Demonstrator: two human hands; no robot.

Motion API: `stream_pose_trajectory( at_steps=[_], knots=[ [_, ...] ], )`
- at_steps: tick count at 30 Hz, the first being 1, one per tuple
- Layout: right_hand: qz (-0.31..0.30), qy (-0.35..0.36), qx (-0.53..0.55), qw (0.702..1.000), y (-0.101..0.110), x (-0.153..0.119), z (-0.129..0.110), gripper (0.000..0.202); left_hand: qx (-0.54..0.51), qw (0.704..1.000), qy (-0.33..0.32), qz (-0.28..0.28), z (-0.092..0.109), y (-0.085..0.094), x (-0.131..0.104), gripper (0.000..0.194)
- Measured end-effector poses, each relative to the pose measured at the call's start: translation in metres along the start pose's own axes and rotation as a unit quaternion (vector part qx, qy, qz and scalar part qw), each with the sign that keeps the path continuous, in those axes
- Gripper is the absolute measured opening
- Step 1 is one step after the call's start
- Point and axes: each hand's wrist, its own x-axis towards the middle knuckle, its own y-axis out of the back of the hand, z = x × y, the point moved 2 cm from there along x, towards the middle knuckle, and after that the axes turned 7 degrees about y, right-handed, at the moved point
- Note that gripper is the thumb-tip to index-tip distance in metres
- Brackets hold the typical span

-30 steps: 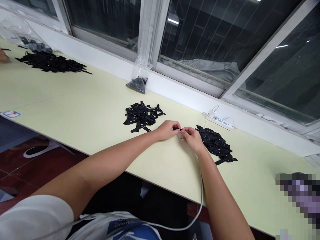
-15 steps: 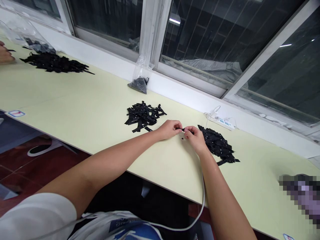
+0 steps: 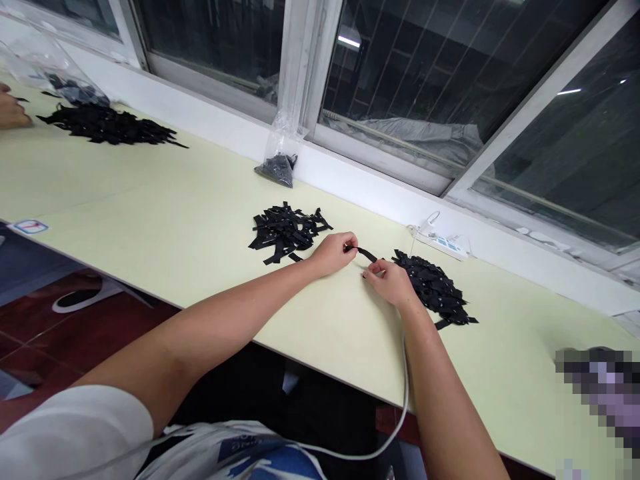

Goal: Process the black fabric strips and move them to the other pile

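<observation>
Pale yellow table (image 3: 150,220) beneath a window frame (image 3: 295,73). On it lie two black strip heaps — a left pile (image 3: 286,230) and a right pile (image 3: 434,288) — with a far pile (image 3: 107,125) near another person's hand (image 3: 13,112). A clear bag (image 3: 280,157) stands against the sill; a white power strip (image 3: 440,241) lies far right. Left hand (image 3: 333,253) pinches one black strip (image 3: 367,254) by its end; right hand (image 3: 390,280) — fingertips closed together — rests on the table just beside it, touching the right pile.

Black strip (image 3: 367,253), black piles (image 3: 286,230) — pale yellow-green table (image 3: 175,213), white frames (image 3: 300,60)
</observation>
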Motion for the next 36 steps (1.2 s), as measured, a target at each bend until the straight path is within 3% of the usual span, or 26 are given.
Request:
stream_pose_trajectory(
  at_steps=[4, 19, 23, 26, 29, 32, 36],
  knots=[
    [-0.033, 0.008, -0.037, 0.999, -0.002, -0.002, -0.001, 0.011, 0.029, 1.000, 0.005, 0.008, 0.001, 0.002, 0.000, 0.008],
    [-0.044, 0.062, -0.170, 0.982, -0.012, -0.003, -0.017, 0.011, 0.048, 0.999, 0.013, -0.010, -0.001, 0.000, -0.002, 0.008],
    [-0.026, 0.076, -0.132, 0.988, -0.007, -0.003, -0.024, 0.013, 0.051, 0.998, 0.010, -0.021, -0.002, 0.000, -0.002, 0.010],
    [0.084, 0.079, -0.114, 0.987, 0.008, -0.003, -0.024, 0.015, 0.041, 0.998, -0.004, -0.050, -0.001, -0.001, -0.003, 0.011],
    [0.191, 0.053, -0.081, 0.977, 0.021, -0.004, -0.022, 0.016, -0.004, 0.991, -0.028, -0.133, 0.004, -0.005, -0.007, 0.011],
    [0.175, 0.036, 0.019, 0.984, 0.020, -0.003, -0.020, 0.015, -0.045, 0.978, -0.047, -0.196, 0.011, -0.010, -0.013, 0.011],
    [0.105, 0.050, 0.116, 0.986, 0.006, -0.001, -0.021, 0.012, -0.085, 0.978, -0.026, -0.189, 0.014, -0.011, -0.014, 0.012]
  ],
)
